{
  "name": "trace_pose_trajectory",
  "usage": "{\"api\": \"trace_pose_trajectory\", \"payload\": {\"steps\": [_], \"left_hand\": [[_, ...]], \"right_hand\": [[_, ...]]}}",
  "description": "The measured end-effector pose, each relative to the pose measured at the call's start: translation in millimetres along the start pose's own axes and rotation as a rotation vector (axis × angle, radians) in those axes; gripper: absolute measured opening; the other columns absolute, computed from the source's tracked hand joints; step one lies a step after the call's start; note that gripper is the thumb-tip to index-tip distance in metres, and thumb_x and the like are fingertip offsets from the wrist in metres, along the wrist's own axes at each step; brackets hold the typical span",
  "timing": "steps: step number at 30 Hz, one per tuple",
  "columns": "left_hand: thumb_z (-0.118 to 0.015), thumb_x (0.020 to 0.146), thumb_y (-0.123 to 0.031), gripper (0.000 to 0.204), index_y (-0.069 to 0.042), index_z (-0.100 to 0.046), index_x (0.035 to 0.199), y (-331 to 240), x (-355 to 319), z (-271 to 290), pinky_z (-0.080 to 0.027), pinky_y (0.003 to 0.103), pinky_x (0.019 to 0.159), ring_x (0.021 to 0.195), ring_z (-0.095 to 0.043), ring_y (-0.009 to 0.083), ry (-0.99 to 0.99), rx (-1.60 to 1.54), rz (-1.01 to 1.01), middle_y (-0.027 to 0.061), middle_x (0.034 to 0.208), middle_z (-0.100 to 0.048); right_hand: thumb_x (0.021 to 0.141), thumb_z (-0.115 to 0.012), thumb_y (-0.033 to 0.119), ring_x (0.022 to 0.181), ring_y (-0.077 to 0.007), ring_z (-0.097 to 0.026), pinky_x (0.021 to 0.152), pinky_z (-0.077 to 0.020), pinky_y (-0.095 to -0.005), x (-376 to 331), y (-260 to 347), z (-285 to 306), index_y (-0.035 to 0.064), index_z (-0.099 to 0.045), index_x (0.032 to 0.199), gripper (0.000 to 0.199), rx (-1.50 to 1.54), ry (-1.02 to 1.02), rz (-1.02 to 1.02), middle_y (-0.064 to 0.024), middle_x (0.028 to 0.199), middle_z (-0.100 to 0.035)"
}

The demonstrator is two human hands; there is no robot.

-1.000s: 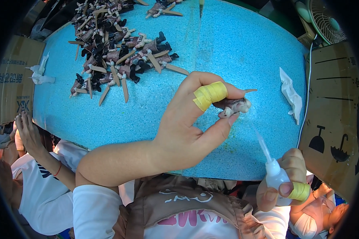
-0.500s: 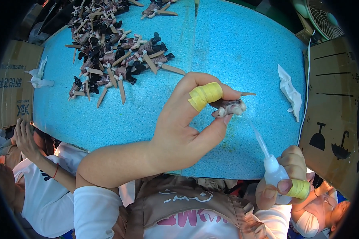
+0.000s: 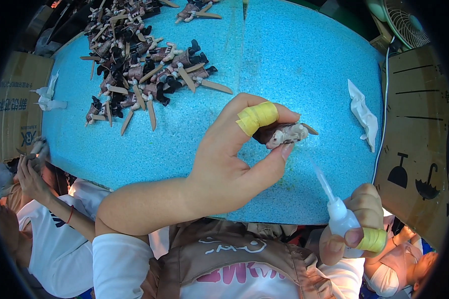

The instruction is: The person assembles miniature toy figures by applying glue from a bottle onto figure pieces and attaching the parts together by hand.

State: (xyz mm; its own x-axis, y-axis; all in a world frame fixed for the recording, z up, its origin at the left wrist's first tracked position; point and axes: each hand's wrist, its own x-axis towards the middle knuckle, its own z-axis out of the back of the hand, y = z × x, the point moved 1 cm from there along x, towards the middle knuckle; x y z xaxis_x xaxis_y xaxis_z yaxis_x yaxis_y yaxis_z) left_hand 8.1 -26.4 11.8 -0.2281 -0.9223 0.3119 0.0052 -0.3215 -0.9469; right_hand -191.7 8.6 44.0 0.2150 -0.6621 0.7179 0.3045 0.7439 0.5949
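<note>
The left hand point(image 3: 224, 159) pinches a small toy figure point(image 3: 283, 134) between thumb and forefinger, the forefinger wrapped in yellow tape point(image 3: 256, 117); the other fingers curl beneath. The figure is dark brown with a pale grey end and a thin tan blade jutting out past the fingertips, and it is held in the air above the blue speckled tabletop point(image 3: 294, 65). Lower right, the right hand point(image 3: 356, 231) closes around a small white squeeze bottle point(image 3: 343, 224), its thumb also bound in yellow tape; the bottle's long clear nozzle point(image 3: 323, 182) slants up toward the figure and its tip stops just below it, not touching. What the bottle contains cannot be told. Farther out, at the table's far left, lies a heap of similar figures point(image 3: 139, 70), dark brown and grey with tan blades, loosely scattered. A crumpled white tissue point(image 3: 362, 114) lies near the right edge, another point(image 3: 47, 97) at the left edge. Cardboard boxes point(image 3: 414, 144) stand beside the table, and a fan point(image 3: 406, 22) sits in the upper right corner.
</note>
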Motion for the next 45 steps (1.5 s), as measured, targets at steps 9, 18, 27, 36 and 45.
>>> {"api": "trace_pose_trajectory", "payload": {"steps": [9,18,27,36,45], "left_hand": [[-0.062,0.074,-0.002,0.034,-0.003,-0.057,0.107,3.7,-0.9,-7.5,-0.044,0.025,0.069,0.078,-0.053,0.0152,-0.132,-0.035,0.029,0.0070,0.093,-0.052],[-0.060,0.078,0.003,0.035,0.000,-0.052,0.112,0.2,-0.1,-6.3,-0.042,0.024,0.074,0.086,-0.051,0.0114,-0.129,-0.234,0.148,0.0062,0.101,-0.049],[-0.056,0.085,0.000,0.036,0.002,-0.045,0.119,11.7,-1.2,-8.6,-0.045,0.033,0.087,0.097,-0.056,0.0184,-0.074,-0.256,0.215,0.0101,0.107,-0.056],[-0.054,0.088,-0.004,0.035,0.001,-0.045,0.121,20.7,-2.2,-13.1,-0.048,0.028,0.078,0.095,-0.056,0.0155,-0.025,-0.241,0.256,0.0088,0.107,-0.056],[-0.057,0.086,-0.008,0.023,0.000,-0.056,0.108,14.6,-6.1,-19.6,-0.044,0.026,0.075,0.086,-0.055,0.0120,0.057,-0.187,0.257,0.0047,0.096,-0.059]], "right_hand": [[0.064,-0.074,0.020,0.040,-0.0111,-0.033,0.042,-0.0216,-0.0262,-4.4,-5.1,4.5,0.0188,-0.055,0.078,0.023,-0.026,0.010,0.000,0.0034,0.051,-0.039],[0.080,-0.059,0.011,0.066,-0.0123,-0.055,0.058,-0.0439,-0.0277,10.5,-13.7,-7.0,0.0058,-0.056,0.105,0.026,0.176,-0.313,-0.602,-0.0063,0.083,-0.061],[0.074,-0.068,0.018,0.090,-0.0221,-0.056,0.082,-0.0396,-0.0350,12.5,-109.7,-21.8,0.0061,-0.056,0.101,0.031,-0.047,0.112,-0.529,-0.0094,0.092,-0.060],[0.069,-0.072,0.020,0.096,-0.0318,-0.052,0.083,-0.0373,-0.0411,5.3,-40.1,13.4,0.0065,-0.053,0.109,0.046,-0.421,-0.164,-0.192,-0.0128,0.103,-0.054],[0.072,-0.055,-0.003,0.074,-0.0265,-0.057,0.067,-0.0459,-0.0374,-75.0,-34.6,160.8,-0.0003,-0.057,0.091,0.020,-0.744,-0.776,-0.076,-0.0121,0.085,-0.058]]}}
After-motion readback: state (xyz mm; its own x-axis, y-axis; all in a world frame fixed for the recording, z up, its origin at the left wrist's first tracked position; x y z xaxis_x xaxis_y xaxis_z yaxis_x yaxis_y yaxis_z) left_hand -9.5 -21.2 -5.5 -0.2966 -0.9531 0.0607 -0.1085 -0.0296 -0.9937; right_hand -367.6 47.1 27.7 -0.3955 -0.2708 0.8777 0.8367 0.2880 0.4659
